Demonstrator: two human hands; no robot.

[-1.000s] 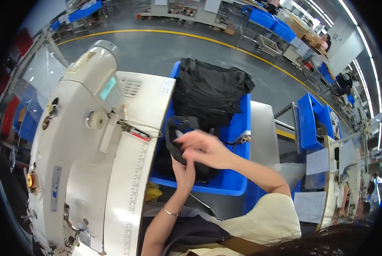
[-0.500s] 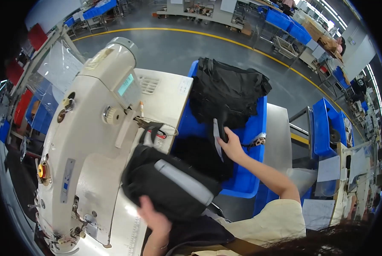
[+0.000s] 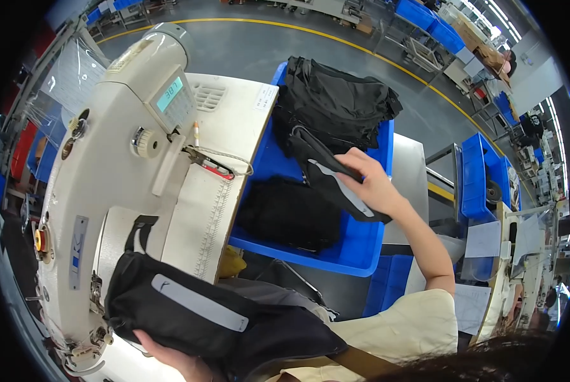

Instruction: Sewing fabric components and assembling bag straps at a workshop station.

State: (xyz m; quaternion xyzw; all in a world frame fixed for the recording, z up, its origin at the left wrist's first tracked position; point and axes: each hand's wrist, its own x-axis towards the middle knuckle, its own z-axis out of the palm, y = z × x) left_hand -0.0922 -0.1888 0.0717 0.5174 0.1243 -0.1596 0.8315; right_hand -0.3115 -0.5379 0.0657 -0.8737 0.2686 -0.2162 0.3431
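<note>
Black boxy fabric pouch (image 3: 170, 312) with a pale grey strip and a black strap loop (image 3: 140, 234) is on the near side, just right of the needle end of the white sewing machine (image 3: 97, 169). Lies tilted, strip face up, loop toward the machine.

Left hand (image 3: 173, 358) is at the pouch's lower edge, right of the machine's needle end. Fingers partly hidden by the fabric, so can't really tell how tightly they're closed.

Right hand (image 3: 375, 186), well right of the machine, has thumb and fingers closed on a flat black fabric piece with a grey strip (image 3: 337, 184), held slanted over the blue rectangular plastic bin (image 3: 310, 261). Bin sits right of the machine, past the white tabletop (image 3: 237, 127). Inside: a stack of shiny black fabric (image 3: 336, 95) at the far end, a dark fabric pile (image 3: 288, 216) at the near end. Red-handled metal snips (image 3: 218, 170) lie just right of the machine.
</note>
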